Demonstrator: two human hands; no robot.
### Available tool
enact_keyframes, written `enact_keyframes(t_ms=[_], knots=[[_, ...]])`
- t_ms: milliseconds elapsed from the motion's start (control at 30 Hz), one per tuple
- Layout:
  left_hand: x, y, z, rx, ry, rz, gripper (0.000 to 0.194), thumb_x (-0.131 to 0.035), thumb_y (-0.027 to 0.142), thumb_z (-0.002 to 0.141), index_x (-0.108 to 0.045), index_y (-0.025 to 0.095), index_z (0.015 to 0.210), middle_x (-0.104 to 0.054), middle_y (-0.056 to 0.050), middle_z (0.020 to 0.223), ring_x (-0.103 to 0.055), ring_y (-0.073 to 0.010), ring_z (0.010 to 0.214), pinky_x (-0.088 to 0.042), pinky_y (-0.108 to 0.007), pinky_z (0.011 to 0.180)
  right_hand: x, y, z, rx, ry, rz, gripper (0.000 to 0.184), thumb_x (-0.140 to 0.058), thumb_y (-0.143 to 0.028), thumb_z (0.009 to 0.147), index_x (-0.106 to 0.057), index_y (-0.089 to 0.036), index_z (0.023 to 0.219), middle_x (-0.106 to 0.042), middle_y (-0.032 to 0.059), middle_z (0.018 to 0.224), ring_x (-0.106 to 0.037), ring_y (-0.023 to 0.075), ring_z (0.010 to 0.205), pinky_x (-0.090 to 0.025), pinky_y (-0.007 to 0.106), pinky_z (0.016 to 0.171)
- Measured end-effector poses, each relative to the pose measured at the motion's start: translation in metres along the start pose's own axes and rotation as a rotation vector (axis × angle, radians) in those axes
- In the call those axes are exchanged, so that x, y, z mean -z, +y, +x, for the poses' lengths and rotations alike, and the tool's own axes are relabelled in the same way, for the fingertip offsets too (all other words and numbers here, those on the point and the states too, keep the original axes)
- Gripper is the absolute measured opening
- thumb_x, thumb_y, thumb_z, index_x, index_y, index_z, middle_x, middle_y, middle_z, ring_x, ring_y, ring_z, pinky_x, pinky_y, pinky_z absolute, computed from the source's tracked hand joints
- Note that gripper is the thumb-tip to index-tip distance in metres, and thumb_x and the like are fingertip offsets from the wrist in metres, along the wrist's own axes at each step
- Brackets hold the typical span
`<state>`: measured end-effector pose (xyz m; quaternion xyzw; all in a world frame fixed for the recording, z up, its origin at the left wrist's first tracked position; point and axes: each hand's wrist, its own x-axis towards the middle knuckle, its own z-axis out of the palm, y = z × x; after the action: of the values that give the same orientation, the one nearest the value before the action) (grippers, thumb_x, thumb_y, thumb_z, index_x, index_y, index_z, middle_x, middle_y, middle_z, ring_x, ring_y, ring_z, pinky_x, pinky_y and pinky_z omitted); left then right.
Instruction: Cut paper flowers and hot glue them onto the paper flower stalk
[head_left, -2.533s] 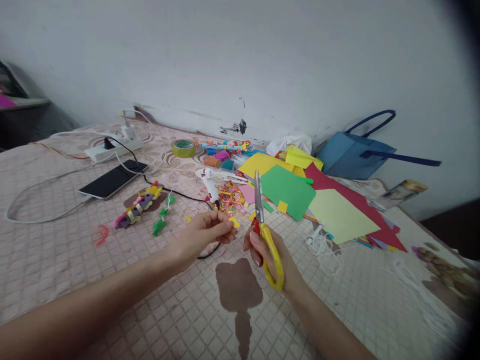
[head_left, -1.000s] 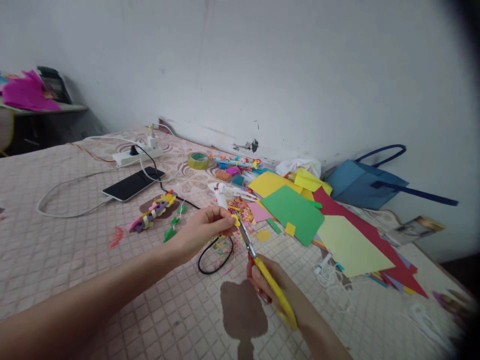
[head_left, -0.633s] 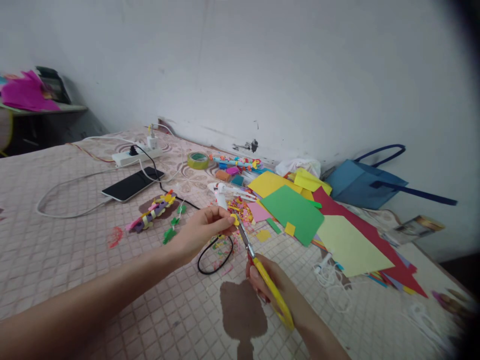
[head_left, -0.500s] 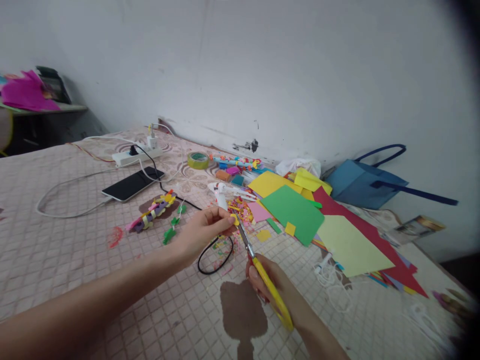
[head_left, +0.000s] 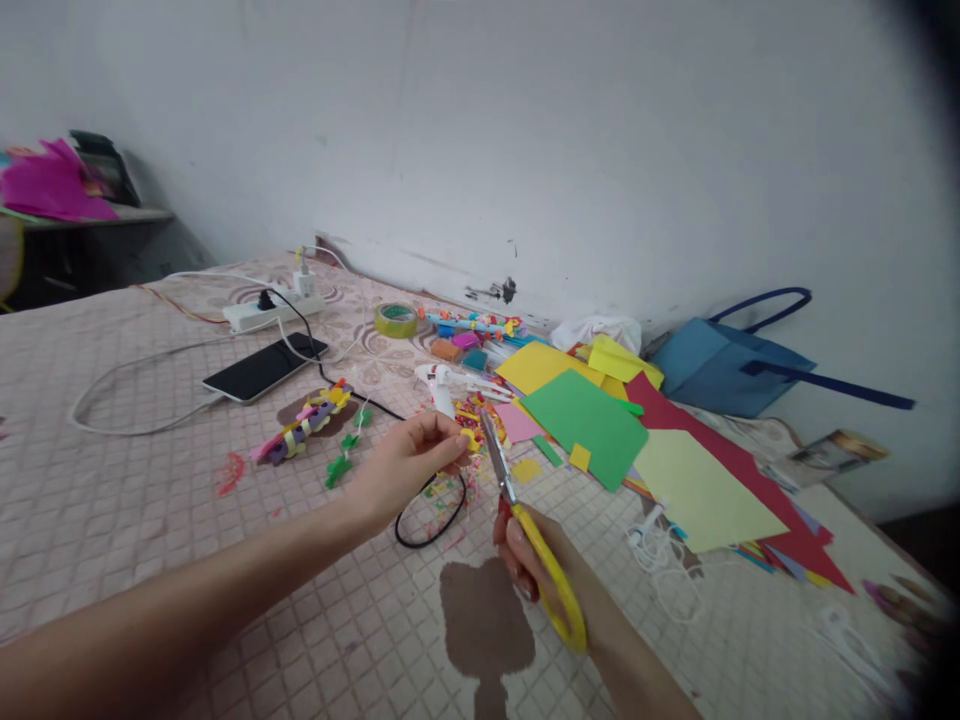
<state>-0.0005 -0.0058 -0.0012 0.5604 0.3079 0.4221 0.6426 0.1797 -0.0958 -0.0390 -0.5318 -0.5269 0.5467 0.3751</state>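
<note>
Between thumb and fingers, my left hand [head_left: 416, 455] pinches a small yellow paper piece [head_left: 471, 440]. My right hand [head_left: 536, 550] grips yellow-handled scissors [head_left: 551, 575], whose metal blades point up and away from me. The blade tips lie just right of the yellow piece, with a small gap between them. Behind my left hand lies a white glue gun [head_left: 441, 388], partly hidden. Colourful paper scraps [head_left: 484, 415] are scattered around it. A looped black cord [head_left: 431, 545] rests on the cloth below my fingers.
Coloured sheets, with a green sheet [head_left: 585, 425] on top, spread to the right near a blue bag [head_left: 731, 365]. A phone [head_left: 266, 368], a power strip [head_left: 274, 312], a tape roll [head_left: 396, 320] and a flower-decorated stick [head_left: 307, 425] lie leftward. White cord [head_left: 660, 550] lies at the right.
The scissors have shifted slightly right, their blade tips moving away from the yellow piece. My left hand stays almost in place, still pinching it.
</note>
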Motion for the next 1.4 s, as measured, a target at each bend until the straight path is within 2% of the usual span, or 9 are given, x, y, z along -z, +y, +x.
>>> enact_keyframes(t_ms=[133,267,433,767,1100,1400], knots=[[-0.003,-0.001,-0.003,-0.076,-0.057,0.008,0.017,-0.060,0.029,0.080,-0.052,0.015,0.076,-0.059,0.002,0.066,-0.055,-0.0089,0.060,-0.044,-0.022,0.060,0.000,0.002,0.002,0.037,0.024,0.099,0.046,-0.043,-0.064,0.082,-0.044,-0.019,0.076,-0.037,-0.0069,0.054,-0.029,0.0055,0.040,-0.022,0.020,0.038],[-0.005,-0.003,-0.003,-0.030,-0.079,-0.029,0.017,-0.062,0.028,0.079,-0.053,0.015,0.076,-0.063,0.000,0.071,-0.058,-0.0095,0.064,-0.046,-0.023,0.063,-0.002,-0.002,0.000,0.030,0.036,0.102,0.048,-0.045,-0.067,0.079,-0.044,-0.019,0.075,-0.038,-0.0066,0.055,-0.030,0.0051,0.040,-0.022,0.020,0.038],[-0.003,-0.001,-0.001,0.028,-0.042,-0.003,0.017,-0.063,0.029,0.079,-0.055,0.015,0.077,-0.061,0.000,0.072,-0.055,-0.0086,0.065,-0.044,-0.022,0.064,-0.002,-0.001,-0.002,0.059,0.031,-0.007,0.042,-0.050,-0.060,0.080,-0.046,-0.018,0.075,-0.036,-0.0069,0.055,-0.029,0.0059,0.044,-0.021,0.020,0.040],[0.000,0.002,0.000,0.019,0.009,-0.018,0.018,-0.063,0.031,0.079,-0.055,0.015,0.076,-0.061,0.001,0.074,-0.055,-0.0100,0.068,-0.043,-0.023,0.066,-0.001,-0.001,-0.002,0.048,-0.005,-0.152,0.037,-0.049,-0.055,0.083,-0.045,-0.019,0.075,-0.036,-0.0062,0.057,-0.031,0.0073,0.047,-0.023,0.022,0.042],[0.000,0.003,0.001,0.064,-0.005,-0.111,0.018,-0.064,0.030,0.077,-0.055,0.015,0.075,-0.062,0.001,0.071,-0.056,-0.0098,0.067,-0.043,-0.024,0.067,-0.002,-0.007,-0.004,0.017,-0.025,-0.145,0.032,-0.050,-0.049,0.084,-0.044,-0.019,0.074,-0.035,-0.0063,0.056,-0.031,0.0080,0.049,-0.022,0.021,0.043],[0.000,0.000,0.000,0.074,0.022,-0.119,0.019,-0.066,0.031,0.076,-0.056,0.015,0.075,-0.063,0.000,0.072,-0.056,-0.0105,0.069,-0.043,-0.024,0.069,-0.006,-0.014,-0.003,0.027,0.045,-0.231,0.036,-0.050,-0.052,0.081,-0.040,-0.021,0.069,-0.034,-0.0068,0.055,-0.030,0.0073,0.046,-0.024,0.021,0.042]])
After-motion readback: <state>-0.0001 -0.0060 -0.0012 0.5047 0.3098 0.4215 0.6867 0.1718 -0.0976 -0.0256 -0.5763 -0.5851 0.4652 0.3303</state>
